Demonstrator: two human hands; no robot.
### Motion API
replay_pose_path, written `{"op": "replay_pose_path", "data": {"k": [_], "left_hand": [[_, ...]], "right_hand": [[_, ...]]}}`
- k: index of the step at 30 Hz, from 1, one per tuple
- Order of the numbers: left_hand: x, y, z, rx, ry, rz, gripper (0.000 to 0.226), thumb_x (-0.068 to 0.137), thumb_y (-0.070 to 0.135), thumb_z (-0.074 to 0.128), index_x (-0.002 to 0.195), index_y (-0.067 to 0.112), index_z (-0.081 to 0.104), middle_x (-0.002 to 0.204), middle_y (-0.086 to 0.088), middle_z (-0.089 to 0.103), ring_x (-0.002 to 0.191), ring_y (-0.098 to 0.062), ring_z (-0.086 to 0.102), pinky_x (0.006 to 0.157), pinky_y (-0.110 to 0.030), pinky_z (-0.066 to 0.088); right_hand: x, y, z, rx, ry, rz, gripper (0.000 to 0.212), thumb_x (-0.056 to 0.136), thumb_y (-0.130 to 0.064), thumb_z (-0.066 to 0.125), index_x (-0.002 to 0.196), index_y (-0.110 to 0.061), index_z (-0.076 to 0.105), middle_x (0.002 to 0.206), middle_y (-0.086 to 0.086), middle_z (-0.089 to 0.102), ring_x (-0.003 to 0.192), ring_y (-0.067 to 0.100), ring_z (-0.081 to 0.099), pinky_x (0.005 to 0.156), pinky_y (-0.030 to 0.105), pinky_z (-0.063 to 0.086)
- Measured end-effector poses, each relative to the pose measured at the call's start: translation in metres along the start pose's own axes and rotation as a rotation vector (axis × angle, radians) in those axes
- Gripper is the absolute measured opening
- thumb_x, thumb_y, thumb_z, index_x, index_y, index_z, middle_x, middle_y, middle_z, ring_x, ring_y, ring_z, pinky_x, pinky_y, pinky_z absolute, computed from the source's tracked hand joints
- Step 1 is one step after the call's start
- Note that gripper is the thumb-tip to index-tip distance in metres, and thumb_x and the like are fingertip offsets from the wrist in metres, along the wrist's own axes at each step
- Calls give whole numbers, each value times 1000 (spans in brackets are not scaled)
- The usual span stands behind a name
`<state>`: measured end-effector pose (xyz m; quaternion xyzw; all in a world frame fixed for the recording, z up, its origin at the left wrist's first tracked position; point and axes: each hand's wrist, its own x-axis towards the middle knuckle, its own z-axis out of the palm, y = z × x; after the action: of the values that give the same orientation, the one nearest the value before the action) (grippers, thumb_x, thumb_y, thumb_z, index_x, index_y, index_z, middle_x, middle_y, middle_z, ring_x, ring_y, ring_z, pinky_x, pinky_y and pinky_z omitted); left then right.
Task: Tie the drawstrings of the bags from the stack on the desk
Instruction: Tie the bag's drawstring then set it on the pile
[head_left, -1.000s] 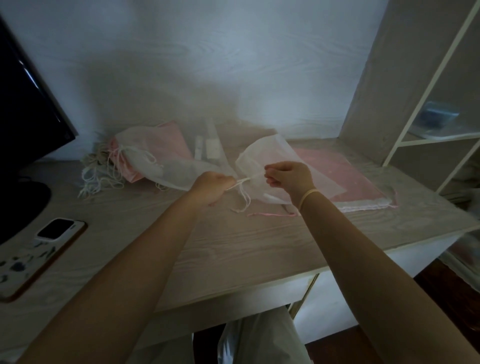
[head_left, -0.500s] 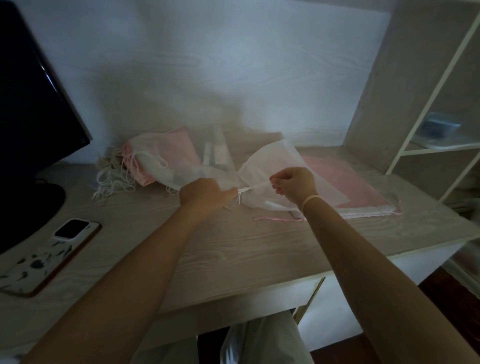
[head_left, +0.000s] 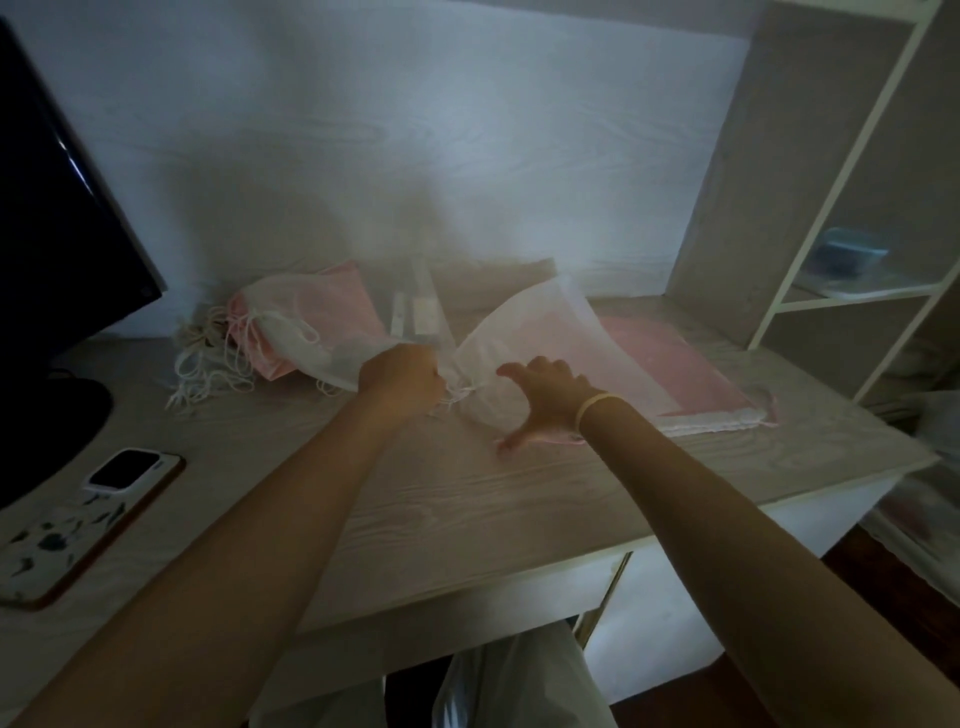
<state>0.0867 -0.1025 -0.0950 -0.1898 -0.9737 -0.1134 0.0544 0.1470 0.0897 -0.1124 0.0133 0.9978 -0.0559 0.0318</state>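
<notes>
The left hand (head_left: 402, 379) forms a clenched grip on the gathered neck of the white mesh drawstring bag (head_left: 524, 343), with the drawstring (head_left: 460, 395) trailing just below the fist. The right hand (head_left: 543, 402) is released, fingers spread, palm down over the lower part of the bag at 3 o'clock of the left hand. The bag lies on the counter (head_left: 441, 499), overlapping the flat stack of pink and white bags (head_left: 675, 374) at 3 o'clock. The pile of tied bags (head_left: 291, 332) rests at 9 o'clock of the left hand. Judgement: the knot appears drawn up, but tightness cannot be confirmed. Risk: if the left grip pulls while the right palm pins the mesh, the thin fabric may snag or tear. Risk: dragging the bag may disturb the stack beneath it.
</notes>
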Motion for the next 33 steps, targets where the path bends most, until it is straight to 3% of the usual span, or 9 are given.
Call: {"op": "replay_pose_path", "data": {"k": [5,9,14,18,22,25,28,30,33], "left_hand": [[-6,2,-10,-158,343,19,18,95,27,45,92,16,59,91,-7,65,75,-29,54,64,-34,43],[-5,-14,-20,-328,478,53,23,94,27,47,113,20,58,113,-4,63,95,-28,61,73,-34,46],[-6,-56,-40,-570,604,-50,56,84,19,58,137,16,40,139,-9,43,121,-29,48,92,-39,44],[-8,-91,-58,-209,733,-81,58,78,17,52,135,18,47,151,-6,34,138,-29,27,110,-44,28],[8,-112,-56,62,307,45,43,90,19,44,131,27,56,154,-1,33,143,-22,21,116,-42,11],[28,-135,-50,147,87,-76,43,92,29,47,135,25,51,146,-5,43,134,-24,35,110,-40,20],[42,-149,-38,157,-8,-129,61,89,58,47,141,26,42,145,-9,44,131,-31,40,107,-42,26],[45,-153,-28,181,-96,-135,98,71,81,53,149,30,24,149,-12,35,135,-34,35,109,-46,24],[45,-161,-15,159,-145,-166,131,49,82,70,151,37,1,156,-17,10,141,-39,20,115,-50,19]], "right_hand": [[21,-11,7,29,251,96,40,95,-36,50,128,-14,45,117,16,61,99,37,60,82,42,50],[27,-47,-14,525,674,109,41,102,-35,29,141,-27,37,101,13,67,86,33,64,76,43,52],[66,-124,-25,573,557,-99,48,100,-29,31,148,-30,26,126,13,55,104,31,60,90,45,49],[95,-183,-14,499,331,-193,52,101,-23,36,150,-22,21,142,14,44,122,29,51,101,39,40],[102,-215,-9,301,12,-178,49,103,-10,29,150,-3,14,157,15,16,144,27,16,113,26,2],[101,-208,-25,380,-185,-304,42,97,-21,47,136,-5,49,141,15,48,127,28,44,105,32,30],[111,-179,-29,526,2,-176,33,94,-33,49,108,-9,68,112,9,66,102,28,59,89,33,43],[124,-163,-20,498,148,-74,46,89,-48,56,123,-17,59,121,8,60,110,29,57,94,37,45],[144,-152,-5,287,35,-45,113,63,-59,78,149,-39,8,152,12,21,134,39,32,107,54,35]]}}
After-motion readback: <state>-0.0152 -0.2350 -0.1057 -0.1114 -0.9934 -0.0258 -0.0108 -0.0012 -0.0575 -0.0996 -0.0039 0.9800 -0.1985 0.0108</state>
